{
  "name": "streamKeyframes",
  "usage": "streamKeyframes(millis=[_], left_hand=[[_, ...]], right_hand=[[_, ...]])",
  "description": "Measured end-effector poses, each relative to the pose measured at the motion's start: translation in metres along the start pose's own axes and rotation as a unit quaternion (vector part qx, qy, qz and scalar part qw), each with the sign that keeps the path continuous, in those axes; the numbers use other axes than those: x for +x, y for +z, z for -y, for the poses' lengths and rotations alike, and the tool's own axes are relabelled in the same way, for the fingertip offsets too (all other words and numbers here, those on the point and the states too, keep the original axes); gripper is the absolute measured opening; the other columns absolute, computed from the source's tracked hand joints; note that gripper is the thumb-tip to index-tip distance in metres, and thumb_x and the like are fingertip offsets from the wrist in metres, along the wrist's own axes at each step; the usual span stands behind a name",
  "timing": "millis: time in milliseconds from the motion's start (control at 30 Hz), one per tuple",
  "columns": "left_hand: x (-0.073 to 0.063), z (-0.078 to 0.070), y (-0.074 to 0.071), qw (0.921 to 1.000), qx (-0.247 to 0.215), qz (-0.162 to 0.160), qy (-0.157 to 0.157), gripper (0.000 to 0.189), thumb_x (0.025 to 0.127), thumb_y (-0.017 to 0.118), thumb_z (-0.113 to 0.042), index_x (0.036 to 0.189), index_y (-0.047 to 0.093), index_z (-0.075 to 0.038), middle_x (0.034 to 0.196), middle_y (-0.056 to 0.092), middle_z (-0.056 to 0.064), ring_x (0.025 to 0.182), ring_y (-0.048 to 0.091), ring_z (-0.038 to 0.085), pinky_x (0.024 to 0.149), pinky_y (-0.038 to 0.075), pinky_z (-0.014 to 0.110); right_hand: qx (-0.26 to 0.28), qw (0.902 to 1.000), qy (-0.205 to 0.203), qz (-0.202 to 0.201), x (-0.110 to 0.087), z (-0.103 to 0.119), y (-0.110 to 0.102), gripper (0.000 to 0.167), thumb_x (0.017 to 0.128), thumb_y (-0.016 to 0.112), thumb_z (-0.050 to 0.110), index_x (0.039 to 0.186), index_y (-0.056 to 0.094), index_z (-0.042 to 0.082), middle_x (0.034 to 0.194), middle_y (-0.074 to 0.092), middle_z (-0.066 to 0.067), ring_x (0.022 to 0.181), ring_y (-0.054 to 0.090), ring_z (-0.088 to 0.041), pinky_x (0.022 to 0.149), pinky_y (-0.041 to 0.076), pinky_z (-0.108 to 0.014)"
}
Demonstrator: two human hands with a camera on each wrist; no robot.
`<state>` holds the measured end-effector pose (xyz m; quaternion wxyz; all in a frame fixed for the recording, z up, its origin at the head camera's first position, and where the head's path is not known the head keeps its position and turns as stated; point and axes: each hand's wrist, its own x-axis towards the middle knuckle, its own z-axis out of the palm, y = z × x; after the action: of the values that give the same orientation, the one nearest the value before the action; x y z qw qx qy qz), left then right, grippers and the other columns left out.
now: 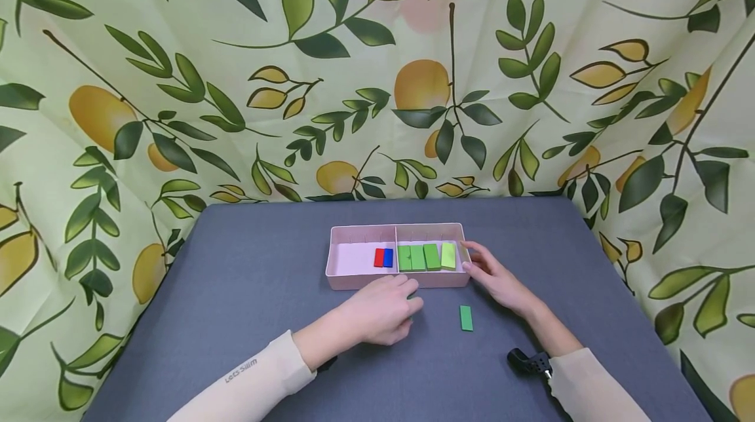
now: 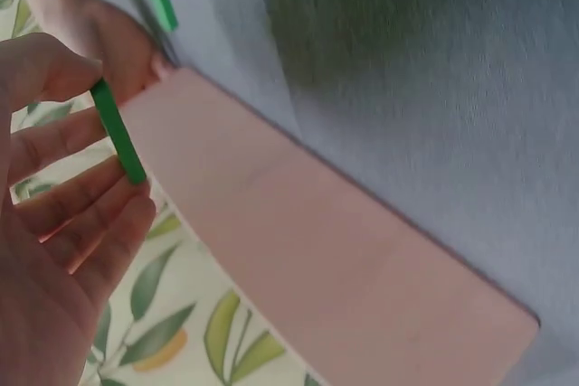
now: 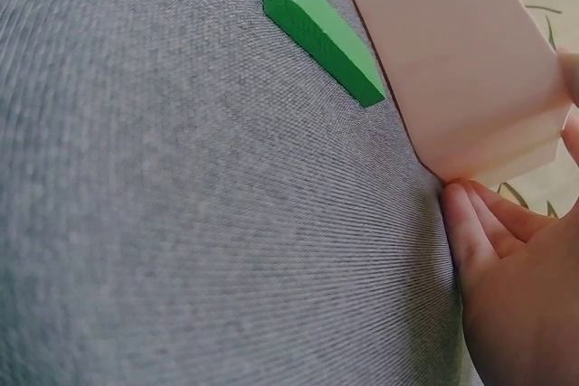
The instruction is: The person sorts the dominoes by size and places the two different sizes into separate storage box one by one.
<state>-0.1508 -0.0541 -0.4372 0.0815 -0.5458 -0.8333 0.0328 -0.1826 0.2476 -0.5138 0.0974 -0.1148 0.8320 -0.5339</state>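
A pink two-compartment box [image 1: 439, 280] stands on the table. Low in front of it, my left hand [image 1: 383, 312] pinches a thin green block [image 2: 118, 133] between thumb and fingers, mostly hidden in the head view. My right hand [image 1: 504, 284] holds the box's right end, its thumb low at the front corner in the right wrist view. Inside the left compartment lie a red block [image 1: 379, 258] and a blue block [image 1: 388, 258], side by side. Several green blocks [image 1: 417, 258] fill a row in the right compartment, the rightmost lighter.
Another green block [image 1: 466, 318] lies on the grey tablecloth [image 1: 248, 265], in front of the box's right end. A leaf-patterned curtain [image 1: 366, 147] hangs behind the table and along both sides. Each wrist wears a dark band.
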Motion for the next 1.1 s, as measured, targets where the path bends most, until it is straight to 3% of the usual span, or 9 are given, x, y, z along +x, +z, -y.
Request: streamKeyframes(millis=[333, 567, 800, 1100], left_hand=[[-0.01, 0.025, -0.011, 0.9983, -0.003, -0.041, -0.042, 0.01, 0.087, 0.071, -0.024, 0.09, 0.066, -0.016, 0.089, 0.054, -0.001, 0.084, 0.051, 0.017, 0.072, 0.045, 0.027], [-0.016, 0.045, -0.013, 0.9953, -0.021, -0.051, -0.08, 0.011, 0.084, 0.072, -0.019, 0.093, 0.067, -0.015, 0.092, 0.055, 0.0, 0.085, 0.051, 0.018, 0.075, 0.047, 0.031], [-0.016, 0.062, -0.012, 0.993, -0.026, -0.072, -0.09, 0.009, 0.083, 0.072, -0.015, 0.088, 0.064, -0.013, 0.094, 0.056, 0.003, 0.085, 0.051, 0.02, 0.072, 0.047, 0.033], [-0.014, 0.089, -0.001, 0.9901, -0.039, -0.023, -0.133, 0.018, 0.087, 0.073, -0.017, 0.102, 0.071, -0.007, 0.108, 0.063, 0.006, 0.101, 0.058, 0.023, 0.09, 0.052, 0.034]], right_hand=[[0.003, 1.0, 0.005, 0.003, -0.002, 0.002, 0.0, 0.057, 0.109, 0.05, 0.031, 0.159, 0.027, 0.018, 0.147, 0.042, -0.028, 0.132, 0.046, -0.041, 0.107, 0.038, -0.058], [0.006, 1.0, 0.006, 0.001, -0.002, 0.003, 0.001, 0.057, 0.109, 0.05, 0.031, 0.159, 0.027, 0.018, 0.146, 0.042, -0.028, 0.132, 0.046, -0.042, 0.108, 0.037, -0.059], [0.003, 0.9999, 0.012, 0.003, -0.002, 0.001, 0.0, 0.058, 0.109, 0.05, 0.032, 0.159, 0.025, 0.019, 0.149, 0.04, -0.029, 0.134, 0.043, -0.044, 0.109, 0.035, -0.061], [0.007, 0.9999, 0.011, 0.002, -0.001, 0.001, 0.002, 0.057, 0.109, 0.05, 0.032, 0.159, 0.026, 0.019, 0.147, 0.041, -0.029, 0.133, 0.045, -0.042, 0.109, 0.035, -0.06]])
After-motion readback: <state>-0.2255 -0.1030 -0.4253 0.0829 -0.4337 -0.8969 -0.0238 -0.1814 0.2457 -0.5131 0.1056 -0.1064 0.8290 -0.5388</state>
